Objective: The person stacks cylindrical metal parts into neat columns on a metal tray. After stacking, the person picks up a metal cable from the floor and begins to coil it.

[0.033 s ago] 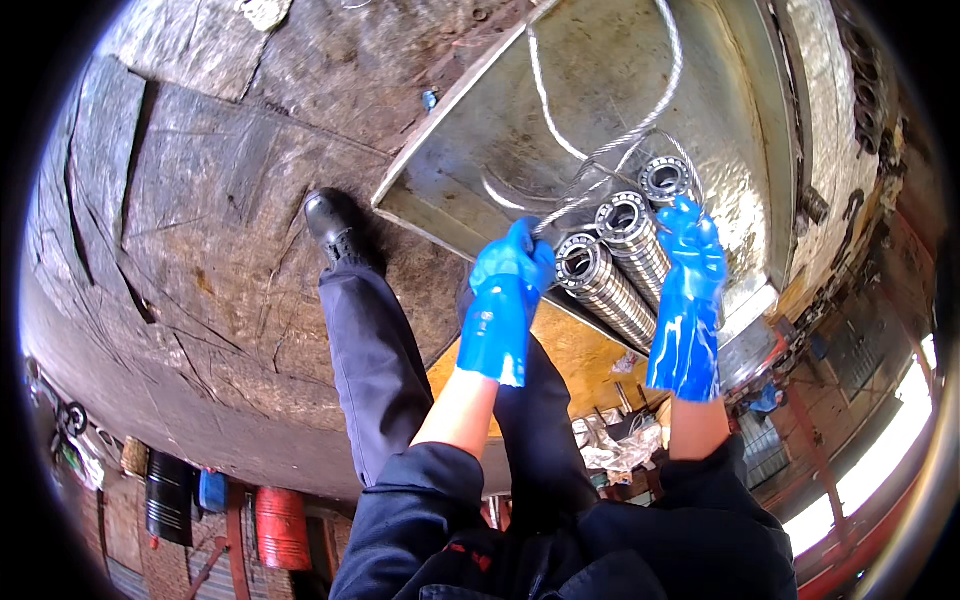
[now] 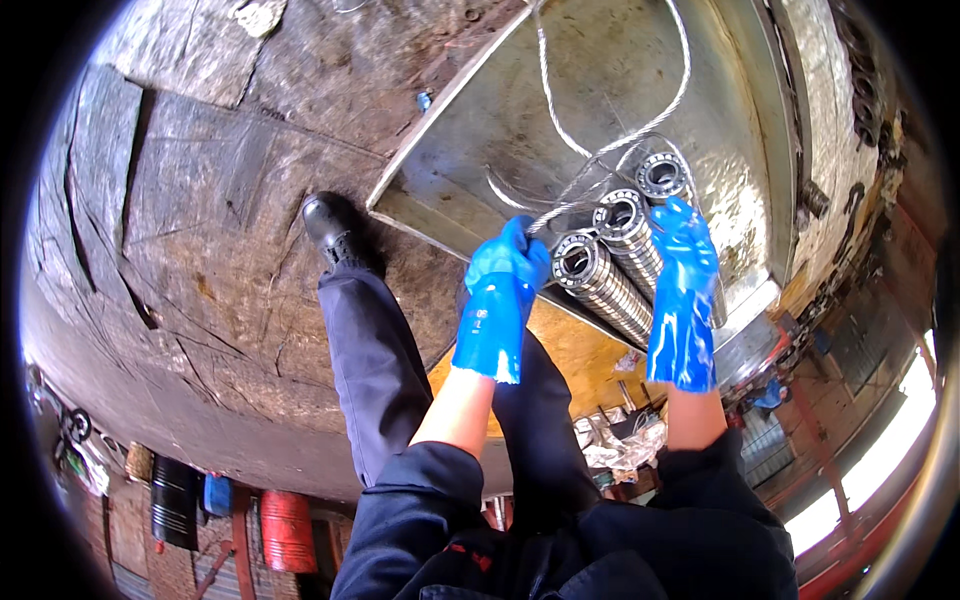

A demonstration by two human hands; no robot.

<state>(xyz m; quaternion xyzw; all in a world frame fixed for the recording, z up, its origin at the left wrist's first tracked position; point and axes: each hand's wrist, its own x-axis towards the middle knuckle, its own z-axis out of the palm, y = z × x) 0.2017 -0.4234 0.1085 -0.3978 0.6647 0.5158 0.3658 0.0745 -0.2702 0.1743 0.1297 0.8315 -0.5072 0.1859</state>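
My left hand (image 2: 508, 262), in a blue rubber glove, is closed around a twisted steel wire rope (image 2: 681, 95) near the tray's close edge. From there the rope runs up and right over the bearings and loops across the metal tray (image 2: 455, 165). My right hand (image 2: 685, 245), gloved the same way, has its fingers curled round another part of the rope, beside the far bearings. Between my hands lie two long rows of roller bearings, a near row (image 2: 608, 292) and a middle row (image 2: 628, 225). A third bearing (image 2: 661, 177) shows its face beyond them; my right glove hides what lies behind it.
The tray has a raised left rim (image 2: 440, 118) and a right wall (image 2: 785, 130). My black shoe (image 2: 333, 222) stands on worn, cracked sheeting (image 2: 215, 190) left of it. Drums, one red (image 2: 287, 530), one black (image 2: 174, 503), stand at lower left. Crumpled plastic (image 2: 625, 445) lies below the bearings.
Both hands have shifted slightly left, the right one also a little nearer to me. The rope loop has opened slightly to the right; the bearings stay in place.
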